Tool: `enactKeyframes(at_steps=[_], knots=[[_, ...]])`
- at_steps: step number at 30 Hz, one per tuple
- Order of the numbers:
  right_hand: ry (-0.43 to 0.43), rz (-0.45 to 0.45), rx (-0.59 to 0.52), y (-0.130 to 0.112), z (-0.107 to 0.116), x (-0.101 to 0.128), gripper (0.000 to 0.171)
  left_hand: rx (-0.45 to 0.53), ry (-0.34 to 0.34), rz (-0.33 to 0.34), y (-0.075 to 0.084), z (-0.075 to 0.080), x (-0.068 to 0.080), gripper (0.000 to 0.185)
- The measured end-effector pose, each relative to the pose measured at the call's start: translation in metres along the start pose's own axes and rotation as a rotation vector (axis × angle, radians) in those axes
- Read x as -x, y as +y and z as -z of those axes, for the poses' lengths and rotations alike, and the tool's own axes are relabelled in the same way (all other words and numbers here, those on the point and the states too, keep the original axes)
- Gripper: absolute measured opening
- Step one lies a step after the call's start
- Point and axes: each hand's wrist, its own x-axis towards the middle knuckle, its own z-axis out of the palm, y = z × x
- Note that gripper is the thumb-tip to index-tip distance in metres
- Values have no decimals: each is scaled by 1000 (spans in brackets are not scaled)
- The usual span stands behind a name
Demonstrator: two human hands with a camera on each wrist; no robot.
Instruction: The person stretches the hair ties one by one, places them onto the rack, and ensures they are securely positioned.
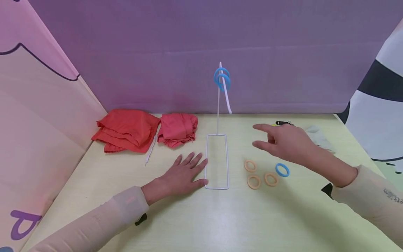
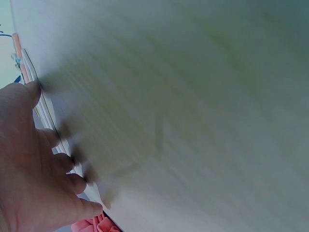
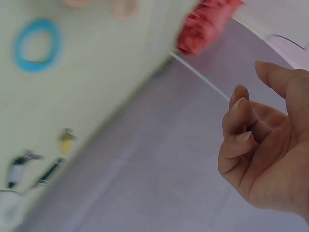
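Observation:
My left hand (image 1: 182,176) lies spread on the table, its thumb and index finger touching the base of a white wire stand (image 1: 227,161). Blue rings (image 1: 226,78) hang on the stand's upper arm, overlapping so their number is hard to tell. Raised above the table, right of the stand, is my right hand (image 1: 288,141). Its thumb and index finger are apart and nothing is between them; the other fingers bend loosely in the right wrist view. Below it lie three light wooden rings (image 1: 253,182) and one blue ring (image 1: 282,164).
Folded red cloth (image 1: 129,129) and a smaller red bundle (image 1: 177,129) lie at the back left, with a white cord (image 1: 151,150) between them. Behind the right hand are a small black item (image 1: 281,123) and a pale cloth-like piece (image 1: 319,138). A purple curtain (image 1: 141,70) backs the table.

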Motion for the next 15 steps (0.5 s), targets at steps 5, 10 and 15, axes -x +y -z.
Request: enactKeyframes(at_steps=[5,10,15], knots=[[-130,-32,-45,17,-30,13,52,4,6,-2,-1,-1,0,78],[-207,-47,-63,27,-56,19,52,4,5,-1,-1,-2,0,78],[-253,-59,-54,30,-75,19,53,5,8,1,-1,-1,0,78]])
